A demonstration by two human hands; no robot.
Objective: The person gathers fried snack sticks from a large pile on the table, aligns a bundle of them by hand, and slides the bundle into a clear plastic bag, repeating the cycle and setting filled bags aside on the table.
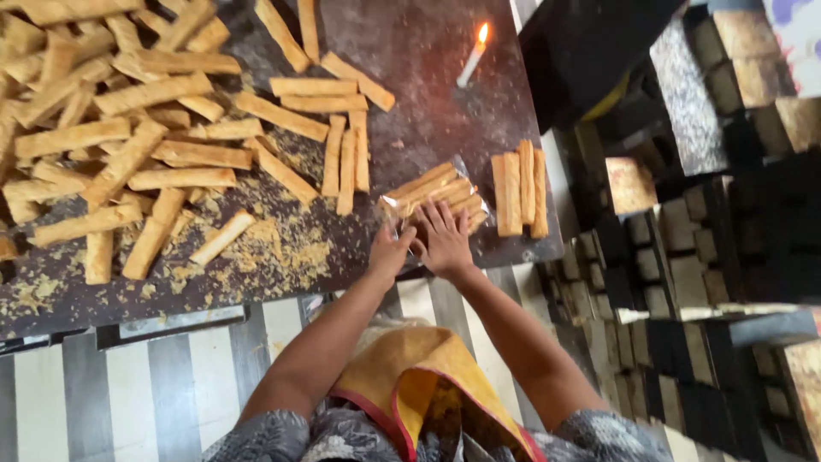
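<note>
A dark bench (445, 77), dusted with golden crumbs, fills the upper left of the view from above. A large heap of long, pale-brown pastry sticks (111, 128) covers its left half, lying criss-cross at every angle. Below the bench is a floor of grey and white stripes (154, 385). To the right stand stacked dark trays (684, 257), some holding browned slabs.

Near the front right edge of the bench lies a clear plastic packet of pastry sticks (436, 195). Its long axis runs diagonally, from lower left near the hands up to the right, with the sticks inside lined up the same way. Just right of it, a small group of loose sticks (519, 188) lies side by side, pointing straight away from the person.

The person's bare arms reach forward over a yellow cloth with a red border (428, 385) in the lap. The right hand (445, 239) rests flat, fingers spread, on the near end of the packet. The left hand (389, 252) pinches the packet's near left corner.

A thin white candle (472, 58) leans at the far edge of the bench, its flame alight.
</note>
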